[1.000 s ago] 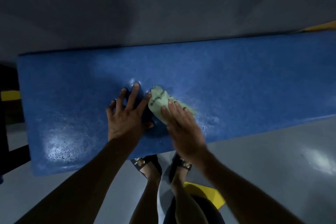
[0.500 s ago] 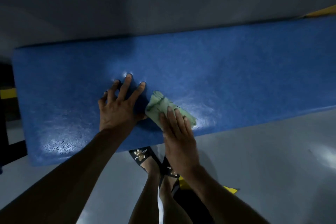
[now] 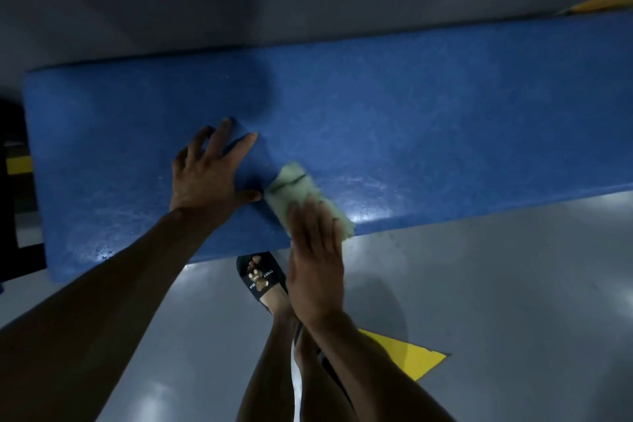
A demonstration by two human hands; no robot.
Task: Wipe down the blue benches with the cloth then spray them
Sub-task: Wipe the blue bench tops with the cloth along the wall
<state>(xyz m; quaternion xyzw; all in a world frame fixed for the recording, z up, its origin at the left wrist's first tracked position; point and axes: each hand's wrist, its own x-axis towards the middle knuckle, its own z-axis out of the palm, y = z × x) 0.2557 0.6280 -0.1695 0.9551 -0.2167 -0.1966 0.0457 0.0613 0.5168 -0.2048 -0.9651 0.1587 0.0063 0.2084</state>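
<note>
Head view: cloth [image 3: 297, 189] lengthwise toward bench's [image 3: 428, 106] near-right edge

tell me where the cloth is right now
The cloth lies at the bench's near edge, under the right hand's fingers, just right of the left hand.

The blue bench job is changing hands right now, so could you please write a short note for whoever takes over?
Left hand: flat on the blue bench, fingers spread, bracing.
Right hand: pressing the green cloth with straight fingers at the bench's near edge, blurred mid-wipe.
Done: wet sheen and droplets show along the near part of the bench.
Left: finish wiping, then spray. No spray bottle or other bench is in view.
</note>
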